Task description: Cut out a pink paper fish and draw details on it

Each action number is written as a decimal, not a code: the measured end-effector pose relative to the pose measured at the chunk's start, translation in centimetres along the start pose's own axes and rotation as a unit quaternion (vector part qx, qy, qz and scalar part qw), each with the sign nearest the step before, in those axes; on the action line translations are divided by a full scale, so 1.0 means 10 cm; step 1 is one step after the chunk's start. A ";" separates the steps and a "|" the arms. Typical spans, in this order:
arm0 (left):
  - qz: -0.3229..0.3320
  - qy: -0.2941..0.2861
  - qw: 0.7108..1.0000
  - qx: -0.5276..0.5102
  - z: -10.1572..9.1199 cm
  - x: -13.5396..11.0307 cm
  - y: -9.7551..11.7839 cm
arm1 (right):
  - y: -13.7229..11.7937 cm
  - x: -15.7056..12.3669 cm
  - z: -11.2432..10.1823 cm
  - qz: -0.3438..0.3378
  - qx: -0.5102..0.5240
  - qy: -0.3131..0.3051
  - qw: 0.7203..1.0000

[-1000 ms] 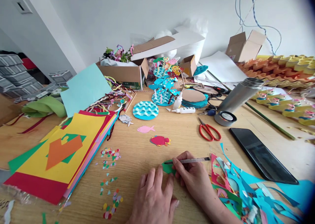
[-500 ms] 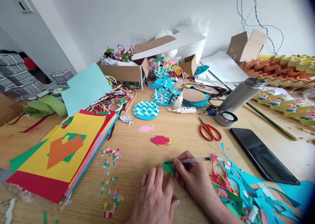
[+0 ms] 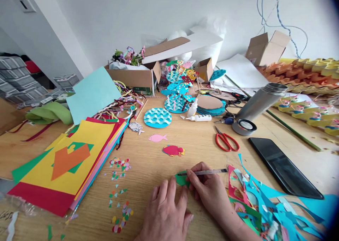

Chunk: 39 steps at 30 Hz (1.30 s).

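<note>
My right hand (image 3: 208,184) pinches a slim grey pen (image 3: 212,171), its tip on a small green paper piece (image 3: 180,179). My left hand (image 3: 166,209) lies palm down with fingers spread, its fingertips at the paper's near edge. Part of the green piece is hidden under my fingers. Beyond it are a red paper fish (image 3: 172,150), a pink paper fish (image 3: 158,138) and a patterned grey fish (image 3: 136,127). A blue disc with wavy strips (image 3: 157,118) lies farther back.
Colored paper sheets (image 3: 97,142) lie left, near small paper dots (image 3: 123,212). To the right are red-handled scissors (image 3: 227,142), a phone (image 3: 286,167), paper scraps (image 3: 278,212) and a steel flask (image 3: 261,101). Glue bottles (image 3: 200,118) and a cardboard box (image 3: 132,77) stand behind.
The view has shifted very slightly. Both hands, the pen and the green paper keep nearly the same places.
</note>
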<state>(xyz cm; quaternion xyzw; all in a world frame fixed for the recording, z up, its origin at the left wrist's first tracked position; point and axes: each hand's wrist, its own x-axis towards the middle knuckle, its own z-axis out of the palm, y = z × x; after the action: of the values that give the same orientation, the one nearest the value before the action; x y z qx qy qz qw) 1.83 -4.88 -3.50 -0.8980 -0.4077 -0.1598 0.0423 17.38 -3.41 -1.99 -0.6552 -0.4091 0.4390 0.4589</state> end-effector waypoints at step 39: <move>0.001 0.009 1.000 0.008 0.00 0.01 0.00 | 0.03 0.00 0.00 -0.008 0.007 -0.004 1.000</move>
<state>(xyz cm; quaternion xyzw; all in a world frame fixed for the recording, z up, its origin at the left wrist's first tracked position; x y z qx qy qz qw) 1.82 -4.82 -3.45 -0.8965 -0.4079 -0.1647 0.0530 17.46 -3.48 -2.27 -0.6467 -0.4129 0.4412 0.4655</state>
